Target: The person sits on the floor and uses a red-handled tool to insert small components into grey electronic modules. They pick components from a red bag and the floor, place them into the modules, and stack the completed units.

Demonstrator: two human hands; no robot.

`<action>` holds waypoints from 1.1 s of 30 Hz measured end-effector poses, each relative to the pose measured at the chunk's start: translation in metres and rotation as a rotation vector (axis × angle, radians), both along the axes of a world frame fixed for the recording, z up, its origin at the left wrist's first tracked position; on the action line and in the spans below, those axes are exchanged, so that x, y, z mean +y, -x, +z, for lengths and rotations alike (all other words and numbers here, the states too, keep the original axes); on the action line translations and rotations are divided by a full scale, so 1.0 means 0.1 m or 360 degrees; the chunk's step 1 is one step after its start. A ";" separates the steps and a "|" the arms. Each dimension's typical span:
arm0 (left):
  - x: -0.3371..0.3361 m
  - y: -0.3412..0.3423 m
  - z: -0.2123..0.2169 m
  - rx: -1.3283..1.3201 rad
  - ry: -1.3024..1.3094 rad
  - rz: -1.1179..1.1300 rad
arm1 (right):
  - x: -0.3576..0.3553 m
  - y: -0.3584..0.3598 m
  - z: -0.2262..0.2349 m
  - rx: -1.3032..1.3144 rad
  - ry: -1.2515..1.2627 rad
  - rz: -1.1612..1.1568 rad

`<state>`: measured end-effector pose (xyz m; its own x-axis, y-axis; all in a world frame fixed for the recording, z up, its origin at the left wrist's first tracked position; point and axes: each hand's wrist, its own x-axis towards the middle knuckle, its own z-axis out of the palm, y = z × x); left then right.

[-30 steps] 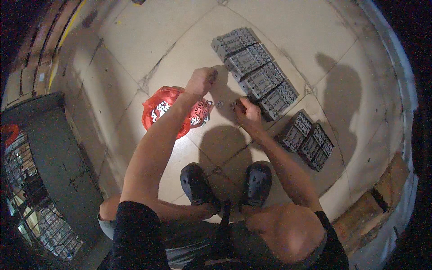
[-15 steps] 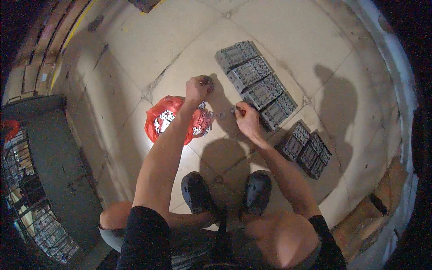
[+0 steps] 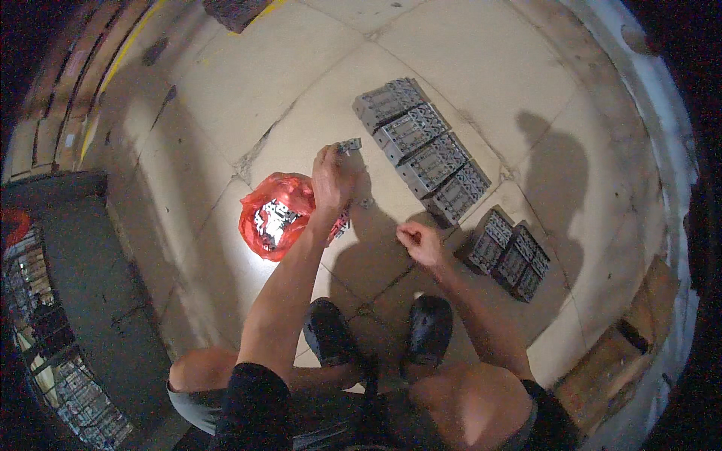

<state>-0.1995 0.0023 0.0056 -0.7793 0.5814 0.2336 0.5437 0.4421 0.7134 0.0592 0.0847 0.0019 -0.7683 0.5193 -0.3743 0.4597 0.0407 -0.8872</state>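
Note:
My left hand [image 3: 331, 180] reaches over the right side of a red plastic bag [image 3: 250, 239]. Its fingers are closed on a small grey metal piece [image 3: 350, 145] that sticks out past the fingertips. Small shiny metal pieces [image 3: 277, 219] fill the bag, and more lie at its right edge, partly behind my forearm. My right hand [image 3: 423, 245] hovers over the floor to the right, fingers curled into a pinch; whatever is in them is too small to make out. Beyond it lies a slanting row of grey box-shaped metal parts [image 3: 429, 161].
A shorter group of similar grey parts [image 3: 511, 255] sits right of my right forearm. My dark shoes [image 3: 329, 331] stand on the tiled floor. A dark grey bench-like surface [image 3: 83, 248] is at the left, a wooden plank [image 3: 617, 353] at the lower right, and a dark block [image 3: 233, 13] at the top.
My right hand has drawn back toward me, away from the row of grey parts. My left hand has shifted slightly nearer, and the metal piece now shows clearly beyond its fingertips.

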 end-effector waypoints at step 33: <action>0.62 -1.80 0.55 0.0254 0.0138 -0.1035 | -0.22 -1.49 0.73 -0.0388 0.0264 -0.0679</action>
<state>-0.0197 0.0640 0.0605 -0.2242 0.9424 0.2483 0.8144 0.0412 0.5788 0.2082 0.0624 0.0751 -0.3814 0.6858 -0.6199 0.5986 -0.3278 -0.7309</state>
